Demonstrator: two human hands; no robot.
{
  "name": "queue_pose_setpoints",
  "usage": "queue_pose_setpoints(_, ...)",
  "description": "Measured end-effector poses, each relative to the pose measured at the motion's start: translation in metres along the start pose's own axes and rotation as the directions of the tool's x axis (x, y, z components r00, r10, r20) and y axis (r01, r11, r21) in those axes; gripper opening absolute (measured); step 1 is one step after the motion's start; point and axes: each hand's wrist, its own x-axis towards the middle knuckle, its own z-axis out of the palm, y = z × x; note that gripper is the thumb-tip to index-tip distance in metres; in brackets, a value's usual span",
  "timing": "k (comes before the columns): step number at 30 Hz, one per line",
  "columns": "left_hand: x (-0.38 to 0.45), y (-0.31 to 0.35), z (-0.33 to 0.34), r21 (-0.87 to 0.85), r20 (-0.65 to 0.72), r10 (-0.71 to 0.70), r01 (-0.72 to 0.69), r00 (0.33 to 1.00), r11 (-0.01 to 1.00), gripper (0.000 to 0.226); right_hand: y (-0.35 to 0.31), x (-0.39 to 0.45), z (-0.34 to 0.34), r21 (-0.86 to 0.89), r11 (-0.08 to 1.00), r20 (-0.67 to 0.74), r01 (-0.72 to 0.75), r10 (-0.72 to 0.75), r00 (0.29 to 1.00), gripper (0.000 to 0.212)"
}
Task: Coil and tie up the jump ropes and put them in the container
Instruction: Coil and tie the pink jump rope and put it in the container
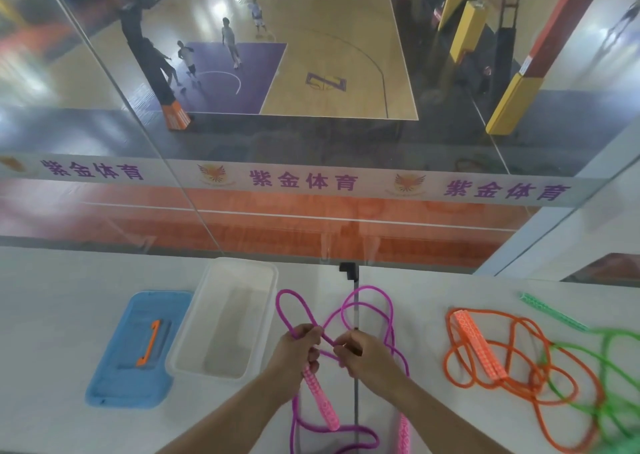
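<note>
I see the white tabletop (62,315) carrying everything, with the clear container (194,349) at left still holding no rope, its blue lid (114,377) lying beside it. On the right, the orange jump rope (519,360) and green jump rope (606,377) sprawl loose and overlapping, untouched as far as I can judge. In the middle my left hand (299,344) grips the purple jump rope (367,311) along with one pink handle (318,398), while my right hand (360,349) pinches a strand close by. I reckon the first coil is only begun: tying, stowing, and two more ropes remain.
</note>
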Motion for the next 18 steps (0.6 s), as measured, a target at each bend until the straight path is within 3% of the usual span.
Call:
queue_pose_setpoints(3,0.013,0.012,-0.018,-0.118,-0.058,-0.034,0.027,0.998,0.993,0.015,0.014,-0.005,-0.009,-0.120,0.993,0.055,-0.023,0.030,0.998,0.020)
queue_pose_setpoints(9,0.016,0.017,-0.023,-0.330,-0.077,-0.097,0.066,0.992,0.942,0.028,0.017,-0.012,0.002,-0.011,0.999,0.011,-0.038,0.038,0.999,0.025)
queue_pose_setpoints(14,0.008,0.002,-0.004,-0.262,-0.194,-0.082,0.029,0.978,0.965,0.017,0.003,-0.017,0.023,0.076,0.997,-0.042,-0.015,0.018,0.999,0.023)
queue_pose_setpoints(18,-0.001,-0.007,0.005,-0.114,-0.144,-0.062,0.045,0.988,0.992,0.024,0.002,-0.025,0.029,0.153,0.988,-0.082,-0.007,0.020,0.996,0.017)
